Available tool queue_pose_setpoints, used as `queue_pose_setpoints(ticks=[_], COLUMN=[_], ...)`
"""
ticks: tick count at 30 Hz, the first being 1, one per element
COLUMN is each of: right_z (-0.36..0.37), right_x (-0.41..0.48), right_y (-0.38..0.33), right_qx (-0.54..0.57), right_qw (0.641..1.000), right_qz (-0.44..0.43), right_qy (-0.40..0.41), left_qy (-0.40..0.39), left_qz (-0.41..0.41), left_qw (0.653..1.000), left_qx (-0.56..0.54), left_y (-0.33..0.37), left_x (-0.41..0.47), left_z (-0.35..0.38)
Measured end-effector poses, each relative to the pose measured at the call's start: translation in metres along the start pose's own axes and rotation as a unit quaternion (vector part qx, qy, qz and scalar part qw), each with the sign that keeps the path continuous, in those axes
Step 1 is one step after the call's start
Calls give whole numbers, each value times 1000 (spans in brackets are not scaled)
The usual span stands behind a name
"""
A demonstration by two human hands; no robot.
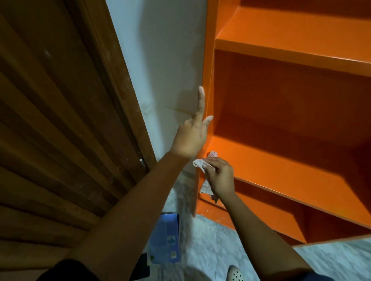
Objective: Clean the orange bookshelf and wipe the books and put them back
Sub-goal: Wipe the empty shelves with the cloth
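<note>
Two hands: my left hand (191, 138), fingers straight, leans on the orange bookshelf (285, 163) filling the right. My right hand (220, 178) grips the cloth (205, 187) at a shelf's left corner; I should rub slowly there. One blue book (165, 239) lies bottom middle.

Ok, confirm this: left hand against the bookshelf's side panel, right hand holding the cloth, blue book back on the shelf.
No: the head view shows the blue book lying on the floor, not on the shelf. Left hand against the bookshelf's side panel and right hand holding the cloth are right.
</note>
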State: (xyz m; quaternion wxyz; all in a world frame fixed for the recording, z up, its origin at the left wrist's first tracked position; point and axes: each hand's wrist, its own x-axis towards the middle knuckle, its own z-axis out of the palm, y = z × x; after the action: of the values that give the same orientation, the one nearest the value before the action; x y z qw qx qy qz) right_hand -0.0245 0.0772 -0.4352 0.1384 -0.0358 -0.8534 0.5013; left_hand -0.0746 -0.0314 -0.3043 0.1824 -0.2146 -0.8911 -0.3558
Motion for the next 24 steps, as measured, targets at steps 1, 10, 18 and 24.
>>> queue_pose_setpoints(ticks=[1, 10, 18, 24], right_z=[4, 23, 47, 64], right_x=[0, -9, -22, -26], right_y=[2, 2, -4, 1], right_qx=[0, -17, 15, 101], right_qw=[1000, 997, 984, 965], right_qz=[10, 38, 88, 178], right_qy=[10, 72, 154, 163], left_qy=[2, 11, 11, 17], left_qz=[0, 11, 2, -4], left_qw=[1000, 1000, 1000, 1000], left_qx=[-1, -7, -15, -13], left_y=[-1, -2, -5, -8], left_x=[0, 1, 1, 0], left_z=[0, 1, 4, 7])
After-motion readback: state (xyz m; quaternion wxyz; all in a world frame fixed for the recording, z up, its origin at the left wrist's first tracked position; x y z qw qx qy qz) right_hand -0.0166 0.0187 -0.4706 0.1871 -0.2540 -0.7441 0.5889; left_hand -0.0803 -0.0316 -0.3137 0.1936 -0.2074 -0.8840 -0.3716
